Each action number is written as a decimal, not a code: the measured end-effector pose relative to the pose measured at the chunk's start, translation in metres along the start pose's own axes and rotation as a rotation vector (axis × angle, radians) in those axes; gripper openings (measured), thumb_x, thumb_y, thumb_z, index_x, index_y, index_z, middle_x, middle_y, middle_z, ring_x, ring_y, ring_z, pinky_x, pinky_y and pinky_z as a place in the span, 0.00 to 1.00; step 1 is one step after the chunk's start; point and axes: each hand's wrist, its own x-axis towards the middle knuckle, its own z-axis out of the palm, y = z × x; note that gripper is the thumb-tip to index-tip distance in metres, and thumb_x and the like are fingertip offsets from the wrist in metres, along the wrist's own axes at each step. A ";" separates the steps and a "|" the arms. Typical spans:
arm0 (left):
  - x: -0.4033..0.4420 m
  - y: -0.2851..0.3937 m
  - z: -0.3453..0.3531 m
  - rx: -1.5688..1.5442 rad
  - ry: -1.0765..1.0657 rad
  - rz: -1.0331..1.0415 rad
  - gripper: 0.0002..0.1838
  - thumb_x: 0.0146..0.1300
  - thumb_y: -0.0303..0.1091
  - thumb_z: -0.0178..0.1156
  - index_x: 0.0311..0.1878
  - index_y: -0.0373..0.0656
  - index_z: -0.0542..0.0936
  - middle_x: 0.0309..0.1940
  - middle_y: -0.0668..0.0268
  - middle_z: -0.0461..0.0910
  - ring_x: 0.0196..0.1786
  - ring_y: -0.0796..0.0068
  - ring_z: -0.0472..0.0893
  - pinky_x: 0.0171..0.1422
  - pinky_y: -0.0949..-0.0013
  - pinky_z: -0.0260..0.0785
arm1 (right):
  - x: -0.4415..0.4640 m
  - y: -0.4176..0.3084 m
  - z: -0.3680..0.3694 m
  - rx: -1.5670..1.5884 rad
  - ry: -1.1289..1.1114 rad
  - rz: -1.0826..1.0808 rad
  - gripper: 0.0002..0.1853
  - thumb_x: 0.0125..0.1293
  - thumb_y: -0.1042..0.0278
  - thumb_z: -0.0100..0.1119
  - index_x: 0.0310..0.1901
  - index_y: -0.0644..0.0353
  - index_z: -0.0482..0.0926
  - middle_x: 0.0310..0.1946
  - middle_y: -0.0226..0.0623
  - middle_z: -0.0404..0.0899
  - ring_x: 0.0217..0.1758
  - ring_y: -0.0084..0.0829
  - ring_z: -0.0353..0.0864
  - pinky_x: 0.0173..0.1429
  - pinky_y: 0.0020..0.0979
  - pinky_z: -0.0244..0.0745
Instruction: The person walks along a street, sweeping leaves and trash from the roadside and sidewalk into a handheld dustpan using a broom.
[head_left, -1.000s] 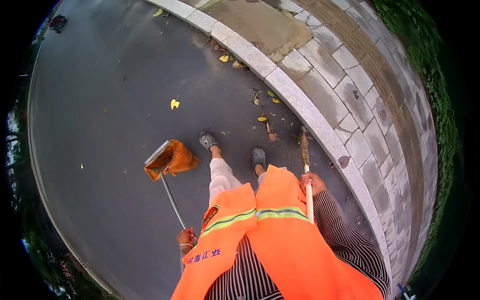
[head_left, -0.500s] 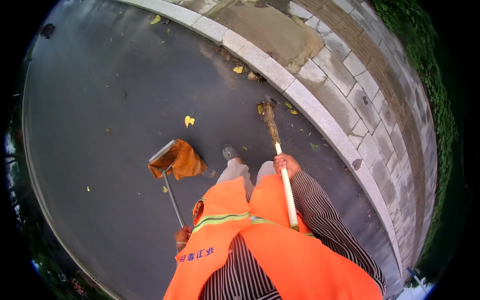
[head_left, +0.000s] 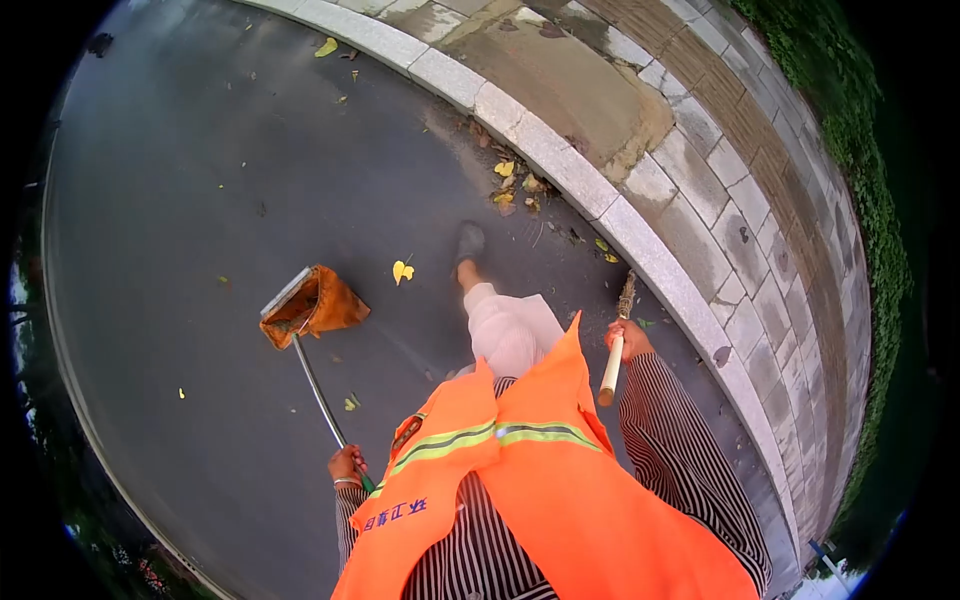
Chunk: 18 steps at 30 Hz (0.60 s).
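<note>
My left hand (head_left: 347, 464) is closed round the metal handle of a long-handled dustpan (head_left: 325, 303), whose orange-brown fabric bag hangs from a flat metal edge at the left. The pan is held over the dark road. In my right hand (head_left: 628, 341) is a broom (head_left: 609, 375) with a pale wooden handle, gripped near where the bristles start. Its twiggy head (head_left: 627, 292) points away from me, close to the curb. A small pile of fallen leaves (head_left: 508, 185) lies against the curb ahead of the broom.
A pale stone curb (head_left: 555, 155) curves along the right, with a paved sidewalk (head_left: 690, 240) and green hedge (head_left: 850, 130) beyond. A single yellow leaf (head_left: 402, 271) lies on the asphalt (head_left: 200, 250). My shoe (head_left: 470, 240) is on the road ahead.
One leg has stepped forward. My right hand and the broom have swung right, away from my body, toward the curb. My left hand and the dustpan have shifted left.
</note>
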 end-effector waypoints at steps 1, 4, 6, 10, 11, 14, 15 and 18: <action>0.009 0.010 0.002 -0.002 0.002 0.018 0.04 0.51 0.25 0.50 0.24 0.36 0.72 0.13 0.67 0.67 0.12 0.78 0.66 0.12 0.74 0.60 | 0.003 0.010 0.025 -0.034 -0.034 0.030 0.11 0.56 0.77 0.44 0.20 0.56 0.57 0.12 0.23 0.57 0.10 0.14 0.56 0.12 0.13 0.56; 0.025 0.055 0.021 0.032 0.002 0.028 0.04 0.51 0.26 0.51 0.24 0.35 0.72 0.13 0.67 0.67 0.12 0.78 0.66 0.12 0.73 0.60 | 0.004 0.047 0.093 -0.167 -0.145 0.105 0.07 0.60 0.75 0.42 0.24 0.58 0.61 0.13 0.25 0.56 0.11 0.16 0.56 0.14 0.17 0.59; 0.022 0.096 0.040 0.094 0.024 0.024 0.05 0.51 0.26 0.51 0.23 0.36 0.72 0.12 0.67 0.66 0.12 0.77 0.65 0.12 0.73 0.60 | 0.027 0.067 0.115 -0.503 -0.133 -0.004 0.08 0.61 0.71 0.43 0.24 0.57 0.64 0.13 0.26 0.58 0.12 0.19 0.58 0.17 0.23 0.59; 0.047 0.166 0.058 -0.023 -0.056 -0.062 0.04 0.50 0.26 0.52 0.23 0.36 0.71 0.12 0.67 0.66 0.11 0.77 0.64 0.12 0.73 0.59 | 0.008 0.057 0.161 -0.680 -0.170 0.079 0.08 0.59 0.72 0.43 0.22 0.58 0.63 0.11 0.26 0.56 0.09 0.17 0.53 0.12 0.21 0.53; 0.050 0.181 0.063 -0.018 -0.055 -0.063 0.04 0.50 0.26 0.52 0.23 0.36 0.71 0.12 0.67 0.66 0.11 0.77 0.64 0.12 0.73 0.59 | -0.010 0.045 0.168 -0.619 -0.216 0.219 0.08 0.58 0.74 0.44 0.22 0.59 0.63 0.10 0.25 0.55 0.09 0.16 0.53 0.10 0.20 0.50; 0.051 0.212 0.080 -0.026 -0.043 -0.079 0.05 0.51 0.26 0.52 0.22 0.37 0.71 0.11 0.68 0.65 0.11 0.77 0.64 0.12 0.72 0.59 | -0.050 0.037 0.159 -0.746 -0.108 0.145 0.09 0.59 0.75 0.45 0.22 0.57 0.60 0.11 0.21 0.54 0.09 0.13 0.52 0.10 0.18 0.49; 0.043 0.224 0.087 -0.014 -0.033 -0.059 0.05 0.51 0.26 0.51 0.22 0.37 0.71 0.11 0.68 0.65 0.11 0.77 0.64 0.12 0.72 0.59 | -0.064 0.042 0.159 -0.779 -0.093 0.120 0.09 0.58 0.75 0.45 0.22 0.58 0.60 0.11 0.21 0.54 0.09 0.13 0.52 0.10 0.18 0.49; 0.043 0.254 0.098 0.030 -0.028 -0.019 0.04 0.52 0.26 0.51 0.23 0.37 0.71 0.11 0.68 0.65 0.11 0.77 0.63 0.12 0.72 0.59 | -0.085 0.055 0.178 -0.761 -0.019 0.071 0.09 0.58 0.76 0.45 0.22 0.58 0.59 0.11 0.22 0.54 0.09 0.14 0.52 0.11 0.19 0.48</action>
